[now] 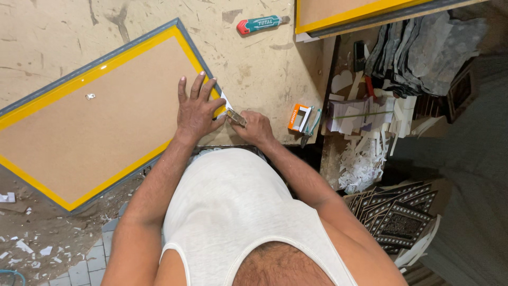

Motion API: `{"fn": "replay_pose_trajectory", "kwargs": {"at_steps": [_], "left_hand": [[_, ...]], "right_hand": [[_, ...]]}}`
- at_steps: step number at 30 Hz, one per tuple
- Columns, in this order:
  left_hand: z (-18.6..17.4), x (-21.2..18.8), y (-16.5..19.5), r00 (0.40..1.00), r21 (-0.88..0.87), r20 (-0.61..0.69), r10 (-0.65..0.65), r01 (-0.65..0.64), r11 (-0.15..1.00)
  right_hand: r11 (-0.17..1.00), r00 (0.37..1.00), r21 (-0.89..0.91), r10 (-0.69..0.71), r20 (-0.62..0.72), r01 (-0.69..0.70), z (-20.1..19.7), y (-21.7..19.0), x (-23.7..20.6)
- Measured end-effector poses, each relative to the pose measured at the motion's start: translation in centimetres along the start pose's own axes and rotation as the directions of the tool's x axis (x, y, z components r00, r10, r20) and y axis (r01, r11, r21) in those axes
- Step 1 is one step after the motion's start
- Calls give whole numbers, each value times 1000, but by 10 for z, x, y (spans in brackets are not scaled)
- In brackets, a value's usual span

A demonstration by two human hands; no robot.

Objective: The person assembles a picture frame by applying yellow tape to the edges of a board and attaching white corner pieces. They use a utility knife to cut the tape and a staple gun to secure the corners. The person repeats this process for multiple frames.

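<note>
- Your left hand (197,110) lies flat, fingers spread, on the lower right corner of the picture frame (90,114). It's open, gripping nothing, and pressing down looks meant to stop the frame sliding on the counter (254,63).
- Your right hand (256,128) is closed around a small metal tool (236,117), likely a knife or point driver, can't tell which. Its tip sits right at the frame corner, touching or just beside your left thumb.
- Frame lies back side up: brown backing board inside a yellow border with a grey outer edge. It's turned at a slant so the corner being worked points toward your body, and its lower left part hangs past the counter edge over the floor (47,238).
- Small shiny bit (90,96) on the backing board near the upper middle, probably a hanger clip, too small to be sure.
- Floor at left is strewn with white scraps and dust.
- Red and teal utility knife (260,24) lies on the counter above your hands, well apart, not in use.
- Second frame (360,13) with the same yellow border sits at the top right, only part in view.
- Orange and white staple box (299,117) sits at the counter edge just right of your right hand, within reach.
- Right of the counter: a pile of paper offcuts and card strips (365,132), then dark patterned frame corner pieces (402,217) stacked lower down.
</note>
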State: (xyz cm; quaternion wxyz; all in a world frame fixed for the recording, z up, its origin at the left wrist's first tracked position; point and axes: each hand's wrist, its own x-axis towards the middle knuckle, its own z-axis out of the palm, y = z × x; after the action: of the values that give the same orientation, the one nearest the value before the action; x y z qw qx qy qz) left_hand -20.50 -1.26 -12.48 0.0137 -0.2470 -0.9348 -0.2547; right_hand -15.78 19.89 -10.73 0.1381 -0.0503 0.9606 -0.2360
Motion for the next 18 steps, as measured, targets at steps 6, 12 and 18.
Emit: {"fn": "replay_pose_trajectory", "kwargs": {"at_steps": [6, 12, 18], "left_hand": [[-12, -34, -26, 989, -174, 10, -150, 150, 973], [-78, -186, -115, 263, 188, -166, -950, 954, 231], [-147, -269, -112, 176, -667, -17, -984, 732, 142]], "right_hand": [[989, 993, -134, 52, -102, -66, -19, -7, -12], [957, 945, -256, -205, -255, 138, -40, -15, -14], [751, 745, -254, -652, -140, 609, -30, -21, 9]]}}
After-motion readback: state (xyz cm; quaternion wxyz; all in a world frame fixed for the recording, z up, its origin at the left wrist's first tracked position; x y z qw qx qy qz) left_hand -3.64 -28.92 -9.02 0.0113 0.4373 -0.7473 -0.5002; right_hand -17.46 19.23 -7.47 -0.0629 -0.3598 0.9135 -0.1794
